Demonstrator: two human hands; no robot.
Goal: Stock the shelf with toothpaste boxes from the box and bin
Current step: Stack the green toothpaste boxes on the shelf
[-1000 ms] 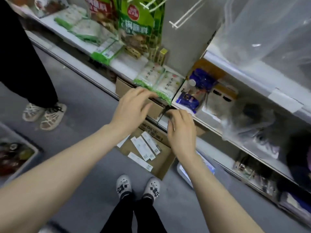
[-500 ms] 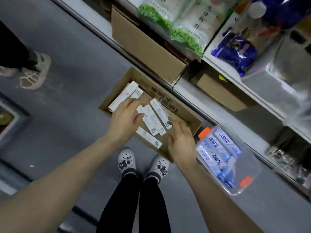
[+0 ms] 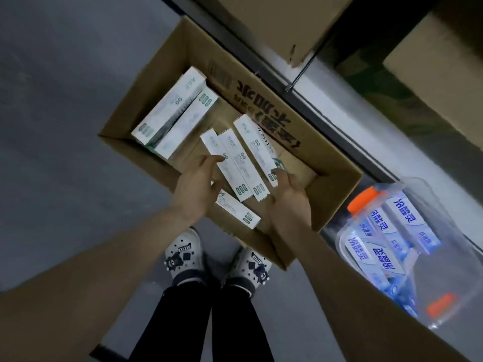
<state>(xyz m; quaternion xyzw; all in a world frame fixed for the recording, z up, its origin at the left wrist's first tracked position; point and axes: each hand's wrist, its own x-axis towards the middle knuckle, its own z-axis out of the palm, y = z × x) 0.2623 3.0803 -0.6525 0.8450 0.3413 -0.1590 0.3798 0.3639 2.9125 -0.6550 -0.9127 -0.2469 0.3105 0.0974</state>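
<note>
An open cardboard box (image 3: 337,194) sits on the floor in front of my feet, holding several white toothpaste boxes (image 3: 236,165). My left hand (image 3: 194,185) reaches into it, fingertips touching the left one of three side-by-side boxes. My right hand (image 3: 287,194) is inside the box too, its fingertips at the near end of the rightmost toothpaste box (image 3: 257,146). Neither hand visibly grips anything. To the right stands a clear plastic bin (image 3: 428,320) with orange clips, filled with blue-and-white toothpaste boxes (image 3: 379,252).
The shelf's grey base rail (image 3: 326,84) runs diagonally behind the cardboard box. Brown cartons (image 3: 282,19) sit under the shelf at the top. Grey floor lies to the left. My feet in white clogs (image 3: 183,257) stand just before the box.
My view has dropped from the shelf to the floor. Both hands have come down from shelf height into the cardboard box and now touch the white toothpaste boxes.
</note>
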